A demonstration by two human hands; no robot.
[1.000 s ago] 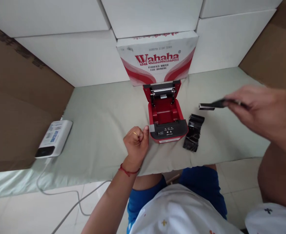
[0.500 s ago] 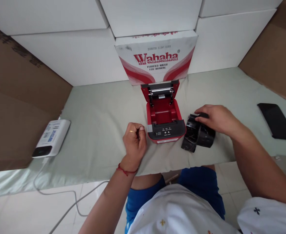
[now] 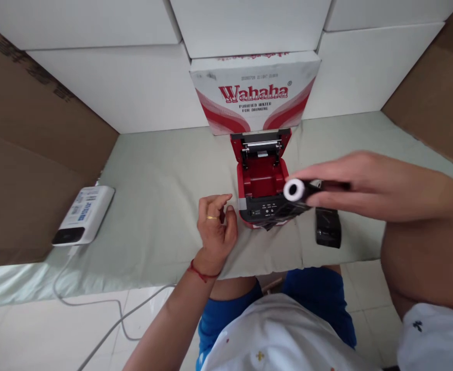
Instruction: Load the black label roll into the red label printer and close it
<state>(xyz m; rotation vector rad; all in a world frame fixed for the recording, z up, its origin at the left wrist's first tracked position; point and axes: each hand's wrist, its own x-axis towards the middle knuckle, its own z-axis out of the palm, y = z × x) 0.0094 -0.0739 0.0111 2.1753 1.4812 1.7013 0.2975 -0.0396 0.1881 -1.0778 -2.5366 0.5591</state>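
Observation:
A red and black label printer (image 3: 263,183) stands with its lid tipped up at the back, and its red inner bay shows. My right hand (image 3: 360,185) holds a paper roll (image 3: 294,190) above the printer's right front. The roll's white end with a dark core hole faces me; black film hangs from it across the printer's front panel. Beside the printer's left front corner is my left hand (image 3: 215,226), holding nothing, its index finger and thumb apart and the other fingers curled. A black-wrapped piece (image 3: 328,228) lies on the cloth below my right hand.
Behind the printer leans a white and red Wahaha carton (image 3: 255,95) against stacked white boxes (image 3: 365,67). A white device (image 3: 83,215) with a grey cable sits at left. Brown cartons (image 3: 37,170) flank the green-clothed table (image 3: 157,206).
My right hand has lifted the paper roll from the cloth and brought it up and left over the printer. My left hand's fingers have loosened from a closed fist.

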